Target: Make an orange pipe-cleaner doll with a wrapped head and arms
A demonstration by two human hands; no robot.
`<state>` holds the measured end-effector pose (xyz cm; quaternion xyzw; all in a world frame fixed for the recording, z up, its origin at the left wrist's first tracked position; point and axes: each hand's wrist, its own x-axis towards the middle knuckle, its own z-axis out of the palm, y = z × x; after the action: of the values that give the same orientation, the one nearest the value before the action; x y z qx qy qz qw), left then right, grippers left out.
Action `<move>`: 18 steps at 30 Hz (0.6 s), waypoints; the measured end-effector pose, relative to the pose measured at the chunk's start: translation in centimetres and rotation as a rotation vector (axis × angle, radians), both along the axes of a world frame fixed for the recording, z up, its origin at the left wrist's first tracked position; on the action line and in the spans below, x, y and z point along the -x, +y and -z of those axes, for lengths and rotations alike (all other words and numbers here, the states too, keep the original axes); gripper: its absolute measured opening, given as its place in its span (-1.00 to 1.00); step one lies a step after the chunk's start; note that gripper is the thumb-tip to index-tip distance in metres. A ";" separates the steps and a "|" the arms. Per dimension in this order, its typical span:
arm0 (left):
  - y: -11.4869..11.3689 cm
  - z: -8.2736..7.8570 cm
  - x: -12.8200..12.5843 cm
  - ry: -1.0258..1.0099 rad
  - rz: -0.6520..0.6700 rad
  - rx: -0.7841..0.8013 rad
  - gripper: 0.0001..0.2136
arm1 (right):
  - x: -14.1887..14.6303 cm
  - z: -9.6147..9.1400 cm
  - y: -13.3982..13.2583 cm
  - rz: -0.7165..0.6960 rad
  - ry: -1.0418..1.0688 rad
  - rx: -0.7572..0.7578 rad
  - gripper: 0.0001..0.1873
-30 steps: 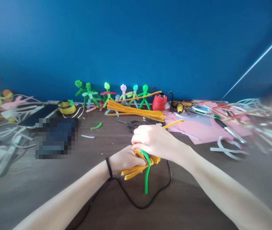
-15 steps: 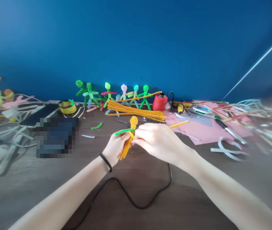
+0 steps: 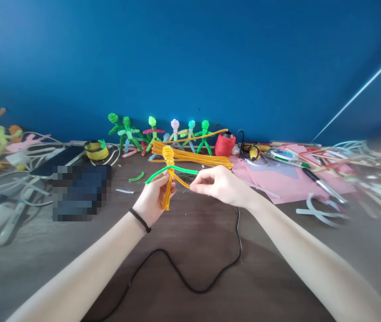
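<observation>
My left hand [image 3: 153, 197], with a dark band at its wrist, is closed around the lower stems of an orange pipe cleaner figure [image 3: 168, 155]. Its coiled head points up and several straight strands hang below the fist. Across the figure, just under the head, lies a green pipe cleaner [image 3: 185, 170], its two ends sticking out left and right. My right hand [image 3: 220, 184] pinches the tip of one orange strand [image 3: 181, 180] that slants out to the right from the figure's body.
Finished pipe cleaner figures [image 3: 152, 132] lean along the blue wall, behind an orange pipe cleaner bundle [image 3: 203, 157]. A red spool [image 3: 224, 145], pink paper [image 3: 270, 181] and a pen [image 3: 322, 184] lie right. At left are a phone [image 3: 58, 161] and yellow tape [image 3: 96, 150]. A black cable [image 3: 190, 288] crosses the front.
Both hands have drawn apart, and the figure has shifted left and slightly up. The orange strand now stretches between figure and right fingers. The green piece's right end has come into view.
</observation>
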<state>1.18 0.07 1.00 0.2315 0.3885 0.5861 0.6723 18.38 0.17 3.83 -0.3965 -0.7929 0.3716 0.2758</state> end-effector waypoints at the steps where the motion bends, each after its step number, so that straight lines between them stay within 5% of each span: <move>1: 0.0 -0.1 0.1 -0.019 0.028 -0.009 -0.86 | -0.1 0.1 0.3 -0.009 0.023 0.045 -0.80; 5: 0.0 -0.1 0.2 -0.088 0.157 -0.037 -0.89 | -0.6 0.4 1.1 -0.032 0.066 0.186 -0.76; 18: 0.1 1.0 0.5 -0.020 0.338 -0.084 -0.94 | -2.2 1.0 2.4 -0.110 0.047 0.317 -0.82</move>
<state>0.70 0.19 0.01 0.3157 0.3124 0.4826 0.7548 20.53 2.55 2.81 -0.3824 -0.7381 0.5156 0.2077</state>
